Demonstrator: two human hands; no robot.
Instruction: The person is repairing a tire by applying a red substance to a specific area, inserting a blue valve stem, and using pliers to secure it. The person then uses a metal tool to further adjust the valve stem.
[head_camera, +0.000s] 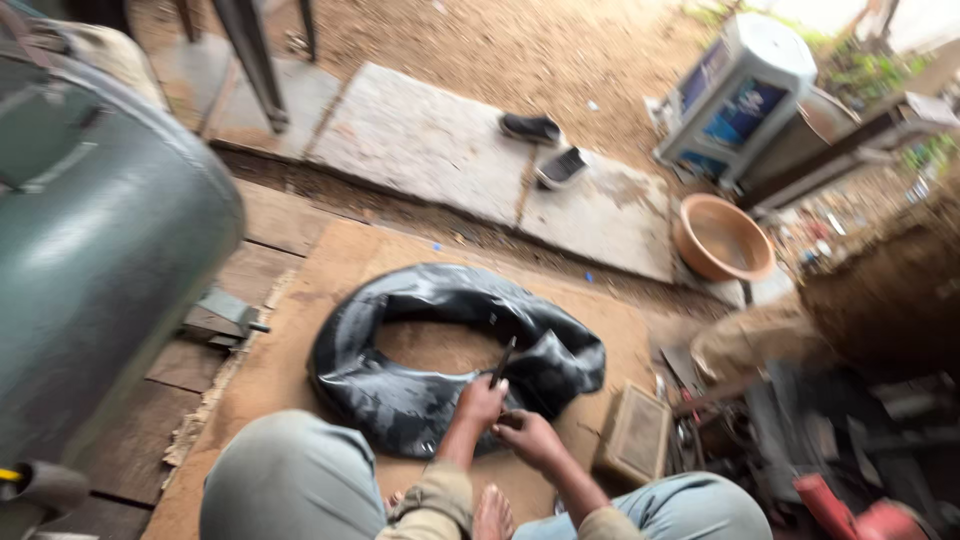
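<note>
A limp black rubber inner tube (440, 340) lies in a ring on a brown board (330, 270) on the floor in front of my knees. My left hand (481, 401) grips a thin dark tool (502, 362) that points up from the tube's near edge. My right hand (528, 433) is closed on the tube's rubber just beside the left hand. My bare foot (492, 513) shows between my knees.
A large grey-green metal tank (90, 250) fills the left side. A small box (632, 433) and a heap of dark metal tools (790, 430) lie at the right. Farther off are a brown bowl (720, 237), two dark shoes (545, 147) on a concrete slab and a white-and-blue appliance (740, 95).
</note>
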